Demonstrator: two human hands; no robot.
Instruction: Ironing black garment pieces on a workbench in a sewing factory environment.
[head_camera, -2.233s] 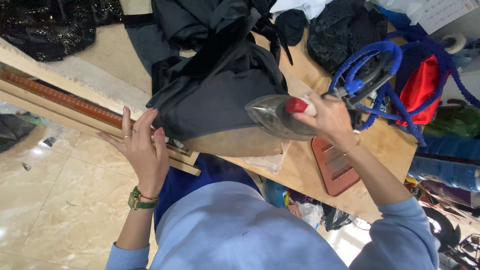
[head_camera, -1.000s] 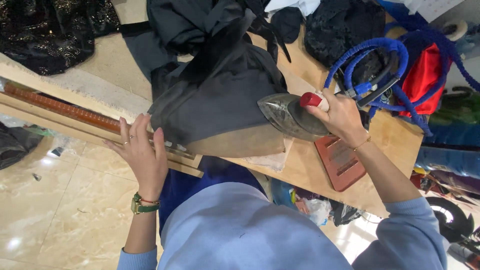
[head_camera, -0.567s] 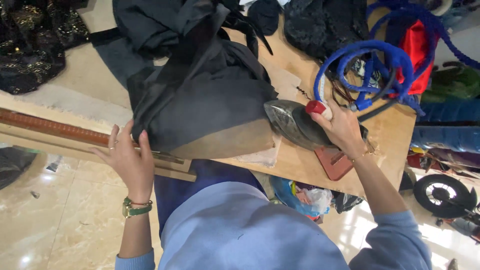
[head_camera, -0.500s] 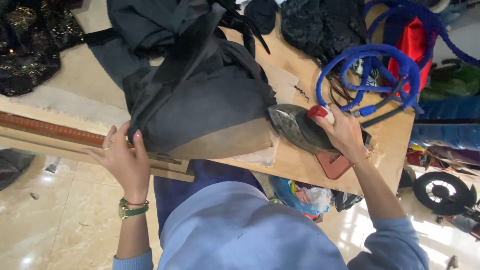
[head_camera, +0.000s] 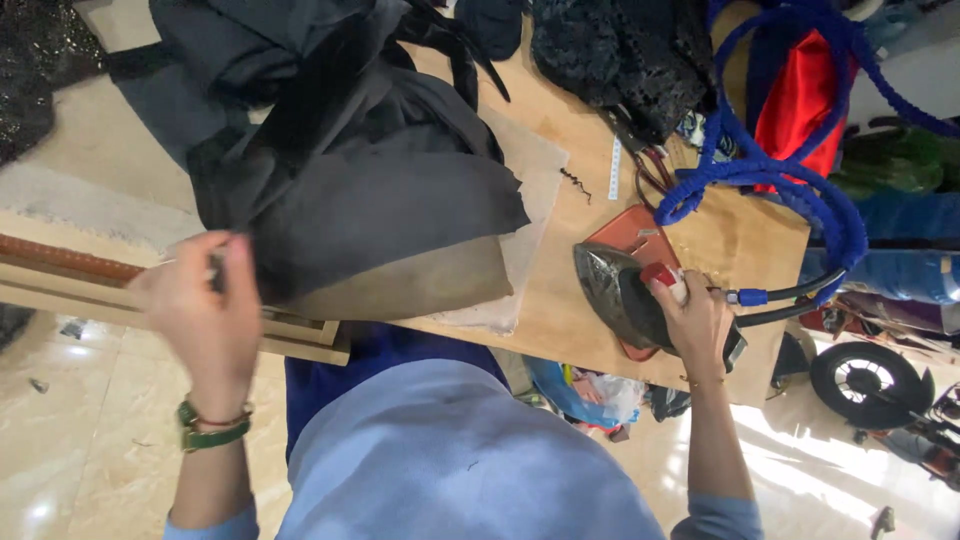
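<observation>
2 hands busy here. My right hand (head_camera: 700, 325) has its fingers clamped round the handle of the iron (head_camera: 625, 295), which sits on the red rest pad (head_camera: 632, 232) at the right of the wooden table (head_camera: 760, 240), well apart from the cloth. My left hand (head_camera: 200, 305) is at the near left edge of the black fabric (head_camera: 380, 190); fingers look pinched on the hem, but motion blur means I cannot tell for sure. The fabric is piled over a beige pressing cloth (head_camera: 520, 200).

Risks, as I judge them: the blue-sleeved cord (head_camera: 790, 175) loops close behind the iron and could snag or drag it off the pad. The pad sits near the table's near edge, so a tug could tip the iron over it. A loose fabric fold could slide toward the hot soleplate.

Versus 0.5 s ago: the iron was beside the fabric's right edge, now it is on the pad. The left hand was flat on the wooden strip (head_camera: 300, 335), now it is up on the fabric.
</observation>
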